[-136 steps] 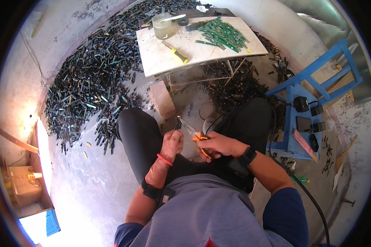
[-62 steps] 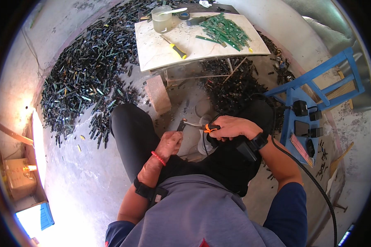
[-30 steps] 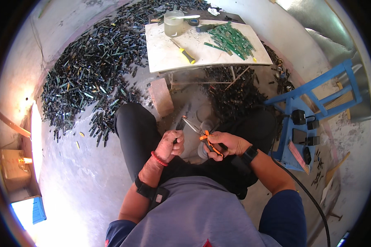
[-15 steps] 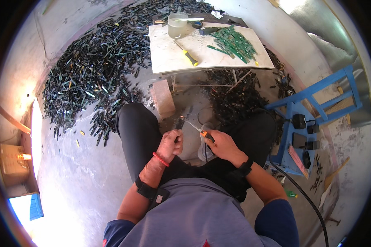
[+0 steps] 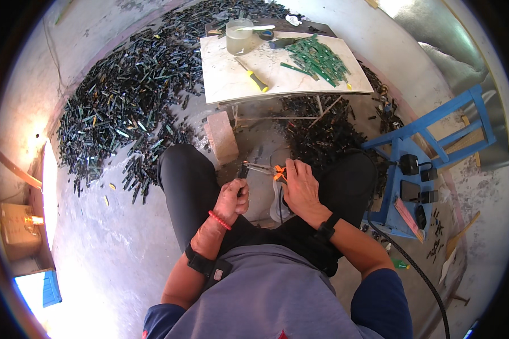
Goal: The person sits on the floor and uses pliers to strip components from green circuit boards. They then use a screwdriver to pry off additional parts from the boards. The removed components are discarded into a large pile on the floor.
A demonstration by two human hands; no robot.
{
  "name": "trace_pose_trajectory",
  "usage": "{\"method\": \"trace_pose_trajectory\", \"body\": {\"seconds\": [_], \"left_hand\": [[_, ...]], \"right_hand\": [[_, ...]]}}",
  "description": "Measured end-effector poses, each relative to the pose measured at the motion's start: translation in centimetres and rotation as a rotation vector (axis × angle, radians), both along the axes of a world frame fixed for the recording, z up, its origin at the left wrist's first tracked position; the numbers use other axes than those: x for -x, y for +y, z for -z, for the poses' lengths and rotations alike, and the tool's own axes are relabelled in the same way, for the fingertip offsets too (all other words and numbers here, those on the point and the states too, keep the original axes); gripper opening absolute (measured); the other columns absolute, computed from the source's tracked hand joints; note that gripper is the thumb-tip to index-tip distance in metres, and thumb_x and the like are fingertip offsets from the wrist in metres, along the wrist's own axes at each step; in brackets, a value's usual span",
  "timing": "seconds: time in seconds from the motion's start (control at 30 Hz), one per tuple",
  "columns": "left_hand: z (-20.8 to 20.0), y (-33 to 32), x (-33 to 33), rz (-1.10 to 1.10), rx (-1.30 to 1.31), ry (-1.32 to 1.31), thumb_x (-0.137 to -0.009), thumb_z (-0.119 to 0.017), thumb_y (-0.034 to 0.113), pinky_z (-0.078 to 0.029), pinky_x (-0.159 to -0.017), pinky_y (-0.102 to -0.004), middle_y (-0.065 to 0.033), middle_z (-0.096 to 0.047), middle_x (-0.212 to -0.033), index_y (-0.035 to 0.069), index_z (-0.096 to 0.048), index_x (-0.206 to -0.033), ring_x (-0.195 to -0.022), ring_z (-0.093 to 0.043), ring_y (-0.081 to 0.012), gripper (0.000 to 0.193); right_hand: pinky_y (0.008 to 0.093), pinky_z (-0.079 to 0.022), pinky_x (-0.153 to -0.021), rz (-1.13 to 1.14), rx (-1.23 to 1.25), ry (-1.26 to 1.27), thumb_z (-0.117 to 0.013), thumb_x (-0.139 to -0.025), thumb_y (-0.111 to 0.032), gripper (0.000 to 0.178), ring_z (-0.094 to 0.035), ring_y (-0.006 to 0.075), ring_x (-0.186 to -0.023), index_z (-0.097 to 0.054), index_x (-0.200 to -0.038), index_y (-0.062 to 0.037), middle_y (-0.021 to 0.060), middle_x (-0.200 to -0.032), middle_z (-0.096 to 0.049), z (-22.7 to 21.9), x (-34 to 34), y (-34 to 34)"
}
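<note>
My left hand (image 5: 232, 200) is closed round a short dark strip (image 5: 243, 171), which stands up out of the fist. In my right hand (image 5: 303, 191) is a pair of orange-handled pliers (image 5: 260, 168). The pliers' metal jaws reach left and meet the top of the dark strip; whether they grip it is too small to tell. Both hands are between my knees, above the floor. My right-hand fingers partly hide the handles.
Ahead stands a low table (image 5: 226, 85) with a screwdriver (image 5: 251, 73), a jar of cloudy liquid (image 5: 240, 40) and green circuit-board strips (image 5: 319, 59). Dark strips (image 5: 124, 107) heap on the floor. A brick (image 5: 222, 135) lies before the table. At right is a blue chair (image 5: 396, 169) holding black adapters.
My right hand has turned and its fingers have spread along the handles. The pliers' jaws have swung left to the strip's tip. My left hand has barely moved.
</note>
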State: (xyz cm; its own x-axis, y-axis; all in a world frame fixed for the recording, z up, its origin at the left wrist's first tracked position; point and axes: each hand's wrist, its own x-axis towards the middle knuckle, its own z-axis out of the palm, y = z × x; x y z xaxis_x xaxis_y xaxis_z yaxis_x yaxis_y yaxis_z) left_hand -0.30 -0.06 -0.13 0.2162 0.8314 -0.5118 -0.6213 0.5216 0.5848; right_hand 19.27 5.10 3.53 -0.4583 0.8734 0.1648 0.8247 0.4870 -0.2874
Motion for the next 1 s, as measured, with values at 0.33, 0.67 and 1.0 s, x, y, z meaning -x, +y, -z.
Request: {"method": "trace_pose_trajectory", "body": {"seconds": [0.33, 0.67, 1.0], "left_hand": [[-0.4, -0.1, 0.1, -0.018, 0.017, -0.029, -0.09, -0.043, 0.026, -0.017, -0.036, -0.0207, 0.0045, -0.029, -0.052, 0.011, -0.04, -0.068, -0.039, -0.022, -0.005, 0.026], [-0.3, -0.2, 0.2, -0.018, 0.028, -0.034, -0.089, -0.045, 0.029, -0.018, -0.035, -0.0215, 0.0046, -0.028, -0.051, 0.011, -0.04, -0.07, -0.038, -0.022, -0.0056, 0.027], [0.1, 0.0, 0.0, -0.017, 0.058, -0.008, -0.09, -0.045, 0.029, -0.019, -0.035, -0.0227, 0.0041, -0.028, -0.049, 0.011, -0.04, -0.07, -0.036, -0.021, -0.0066, 0.027]], "right_hand": [[0.0393, -0.042, -0.087, 0.017, -0.111, -0.029, -0.063, -0.065, -0.001, 0.061, -0.045, 0.0346, -0.106, -0.04, -0.122, 0.0045, 0.0176, -0.114, -0.044, 0.1, 0.3, 0.3], [0.0398, -0.044, -0.083, -0.007, -0.216, -0.044, -0.057, -0.073, -0.003, 0.048, -0.048, 0.0348, -0.103, -0.043, -0.118, 0.0045, 0.0179, -0.11, -0.047, 0.7, 0.4, 0.3], [0.0383, -0.042, -0.081, -0.01, -0.231, -0.157, -0.053, -0.076, -0.007, 0.046, -0.047, 0.0317, -0.103, -0.043, -0.119, 0.0062, 0.0164, -0.108, -0.048, 1.3, 0.8, 0.6]]}}
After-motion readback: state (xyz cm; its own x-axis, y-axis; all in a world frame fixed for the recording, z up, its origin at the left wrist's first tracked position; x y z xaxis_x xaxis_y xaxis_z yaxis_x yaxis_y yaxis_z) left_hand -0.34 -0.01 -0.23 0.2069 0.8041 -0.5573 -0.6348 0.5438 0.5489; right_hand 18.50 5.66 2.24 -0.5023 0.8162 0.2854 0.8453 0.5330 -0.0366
